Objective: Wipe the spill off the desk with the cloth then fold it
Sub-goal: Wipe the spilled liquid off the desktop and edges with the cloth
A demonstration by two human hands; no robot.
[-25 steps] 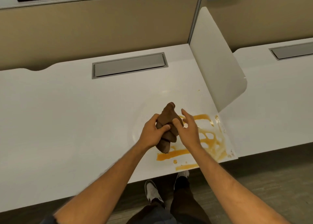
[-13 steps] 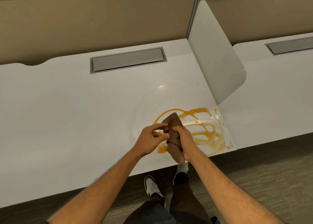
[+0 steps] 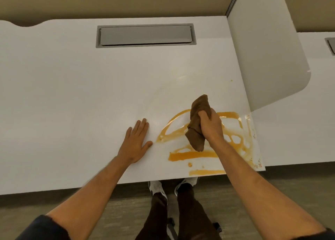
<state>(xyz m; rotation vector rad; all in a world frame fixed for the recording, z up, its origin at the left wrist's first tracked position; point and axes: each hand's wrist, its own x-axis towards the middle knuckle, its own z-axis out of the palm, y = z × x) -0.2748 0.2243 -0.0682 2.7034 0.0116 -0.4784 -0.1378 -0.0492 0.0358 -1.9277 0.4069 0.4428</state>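
An orange spill (image 3: 194, 156) streaks the near right corner of the white desk (image 3: 72, 94) in loops and bars. My right hand (image 3: 211, 126) grips a bunched brown cloth (image 3: 196, 121) over the middle of the spill; the cloth's lower end hangs close to the wet surface. My left hand (image 3: 136, 142) rests flat on the desk just left of the spill, fingers straight, holding nothing.
A grey cable-tray lid (image 3: 146, 35) is set into the desk at the back. A white divider panel (image 3: 268, 58) stands along the desk's right side, with another desk beyond it. The desk's front edge runs just past the spill, above my shoes and the floor.
My left hand has let go of the cloth and moved left to lie flat on the desk. My right hand now holds the cloth alone above the spill. The view has come closer.
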